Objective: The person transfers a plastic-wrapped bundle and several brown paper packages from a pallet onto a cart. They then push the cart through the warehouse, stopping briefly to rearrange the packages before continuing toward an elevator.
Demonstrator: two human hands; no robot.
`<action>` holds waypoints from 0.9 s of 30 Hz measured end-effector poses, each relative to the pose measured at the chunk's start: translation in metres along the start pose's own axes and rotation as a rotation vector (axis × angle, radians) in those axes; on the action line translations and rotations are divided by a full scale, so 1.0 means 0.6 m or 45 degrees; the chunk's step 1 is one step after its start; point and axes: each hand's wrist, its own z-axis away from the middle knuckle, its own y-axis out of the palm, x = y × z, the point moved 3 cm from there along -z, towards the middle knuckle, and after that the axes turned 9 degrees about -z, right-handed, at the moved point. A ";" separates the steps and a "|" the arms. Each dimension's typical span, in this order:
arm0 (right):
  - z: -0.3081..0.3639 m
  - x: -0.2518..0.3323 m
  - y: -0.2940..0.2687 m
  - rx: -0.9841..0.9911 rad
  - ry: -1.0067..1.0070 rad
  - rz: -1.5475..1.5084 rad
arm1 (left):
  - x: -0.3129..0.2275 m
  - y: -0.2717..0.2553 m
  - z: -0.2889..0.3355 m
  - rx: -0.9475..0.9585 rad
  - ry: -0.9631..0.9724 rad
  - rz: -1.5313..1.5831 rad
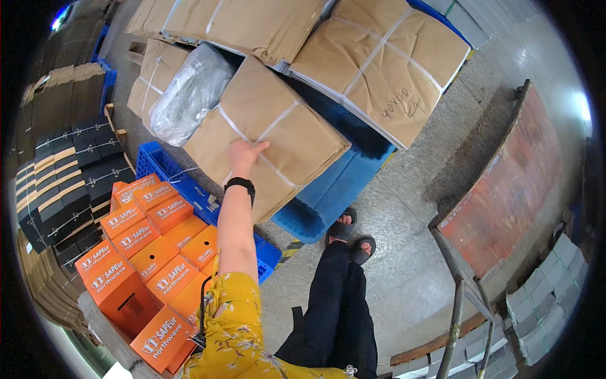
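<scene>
My left hand (245, 156), with a black band on the wrist, is closed at the crossing of the white straps (268, 163) on a brown paper-wrapped package (287, 142). Its thumb points right; the other fingers are curled and partly hidden. Under the package's right side shows a blue plastic pallet or tray (344, 180). Clear plastic film around a bundle (192, 95) touches the package's left side. Beyond the tray, a larger strapped paper-wrapped stack (379, 63) has handwriting on its top. My right hand is out of the picture.
Orange boxes (161, 246) are stacked at the lower left beside a blue pallet (268, 252). Black strapped bundles (82, 164) stand farther left. At right is a cart with a worn reddish board (505, 183) and metal handle (457, 316). My sandalled feet (350, 234) stand near the tray.
</scene>
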 end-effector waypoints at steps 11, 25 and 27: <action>0.123 -0.084 0.040 0.152 0.040 -0.106 | 0.054 0.029 -0.036 0.031 0.222 0.068; 0.358 -0.193 0.126 0.653 0.371 0.239 | 0.057 0.028 -0.034 0.224 0.342 0.141; 0.348 -0.190 0.130 0.746 0.648 0.088 | 0.068 0.036 -0.037 0.220 0.402 0.161</action>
